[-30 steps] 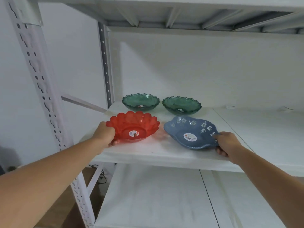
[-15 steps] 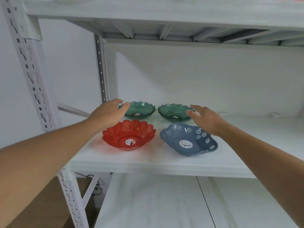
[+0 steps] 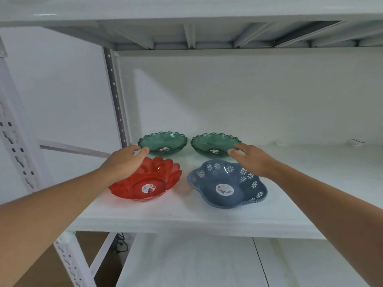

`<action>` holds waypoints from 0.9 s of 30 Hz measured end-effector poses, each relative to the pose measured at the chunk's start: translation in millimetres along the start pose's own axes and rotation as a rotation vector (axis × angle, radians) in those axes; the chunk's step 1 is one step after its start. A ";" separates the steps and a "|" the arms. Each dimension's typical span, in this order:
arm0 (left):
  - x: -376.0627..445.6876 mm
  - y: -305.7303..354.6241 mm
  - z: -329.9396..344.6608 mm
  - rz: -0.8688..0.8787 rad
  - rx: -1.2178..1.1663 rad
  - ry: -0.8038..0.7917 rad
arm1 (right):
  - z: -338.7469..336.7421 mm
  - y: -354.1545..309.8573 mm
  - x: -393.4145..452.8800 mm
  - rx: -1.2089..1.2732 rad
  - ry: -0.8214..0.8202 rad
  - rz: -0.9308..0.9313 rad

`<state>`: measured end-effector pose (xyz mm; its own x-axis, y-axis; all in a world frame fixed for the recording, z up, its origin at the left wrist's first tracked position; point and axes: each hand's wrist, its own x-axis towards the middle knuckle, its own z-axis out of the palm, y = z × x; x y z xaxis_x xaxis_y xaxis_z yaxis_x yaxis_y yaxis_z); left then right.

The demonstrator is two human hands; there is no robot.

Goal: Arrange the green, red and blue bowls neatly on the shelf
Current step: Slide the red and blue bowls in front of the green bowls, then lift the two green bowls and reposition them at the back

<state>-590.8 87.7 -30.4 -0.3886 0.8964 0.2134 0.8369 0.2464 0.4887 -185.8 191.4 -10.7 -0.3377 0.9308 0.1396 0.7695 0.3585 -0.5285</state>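
Four bowls sit on the white shelf (image 3: 186,216) in two rows. At the back are the left green bowl (image 3: 162,141) and the right green bowl (image 3: 215,145), side by side with a small gap between them. In front are the red bowl (image 3: 146,180) on the left and the blue bowl (image 3: 227,184) with white flowers on the right, also apart. The left hand (image 3: 124,160) reaches over the back edge of the red bowl, and its fingers are loose and spread, just at the rim of the left green bowl, holding nothing. The right hand (image 3: 248,159) reaches over the blue bowl the same way, fingers spread at the rim of the right green bowl, holding nothing too. Both arms cross right above the front bowls, so a low wrist could bump the red or blue bowl and push it toward the front edge, where it might fall off. The green bowls look light and smooth, so a hard push could make them slide into each other or into the back wall (image 3: 228,96). The metal post (image 3: 116,96) stands close behind the left green bowl, so there is little room to move that way. The upper shelf (image 3: 186,15) hangs overhead, so lifting high is not easy.
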 end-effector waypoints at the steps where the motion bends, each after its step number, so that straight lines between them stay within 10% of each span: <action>1: 2.8 -0.9 2.3 -0.008 0.000 0.012 | 0.8 7.0 6.3 0.006 0.001 -0.001; 27: 188.4 -10.2 31.7 0.144 -0.036 -0.066 | 37.0 14.6 164.4 -0.136 0.023 0.129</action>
<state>-660.3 265.7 -22.0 -0.2383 0.9441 0.2279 0.8674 0.1013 0.4872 -250.1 347.1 -26.4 -0.2205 0.9705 0.0979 0.8725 0.2411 -0.4251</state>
